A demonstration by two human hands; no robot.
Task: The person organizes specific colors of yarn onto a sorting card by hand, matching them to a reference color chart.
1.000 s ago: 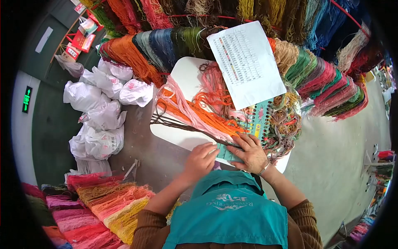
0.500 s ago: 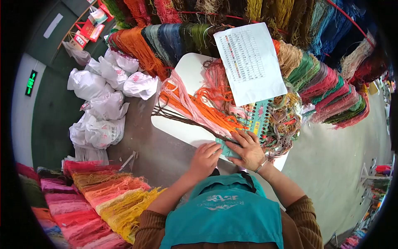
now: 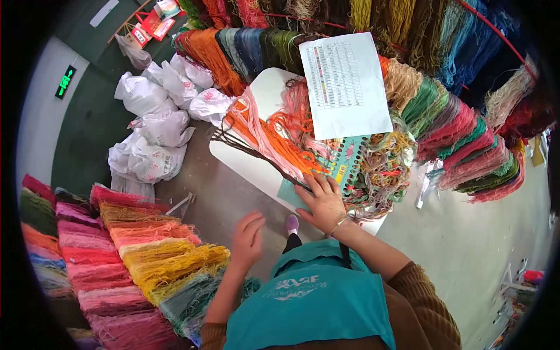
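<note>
Hanging skeins (image 3: 431, 111): ranged in many colours beyond the counter.
Counter (image 3: 248, 166): white, angled, strewn with threads.
Paper sheet (image 3: 347, 87): printed with a table, overlapping the perforated card (image 3: 352, 156).
Tangled threads (image 3: 382, 169): heaped just beside the card.
Orange threads (image 3: 286, 146), pink threads (image 3: 255, 125) and dark strands (image 3: 248, 147): stretched slantwise across the counter towards the right hand (image 3: 324, 207).
Left hand (image 3: 248, 245): drawn back from near the strands, now well apart from them, over the floor (image 3: 198, 175).
Upshot: seems to leave any steadying to the right hand alone.
Right hand: still on the work, laid palm-down over the near ends of the strands.
Left fingers: loosely bent, slightly parted, apparently holding nothing.
Right fingers: partly spread, touching the strands from above; impossible to tell whether pinching any.
</note>
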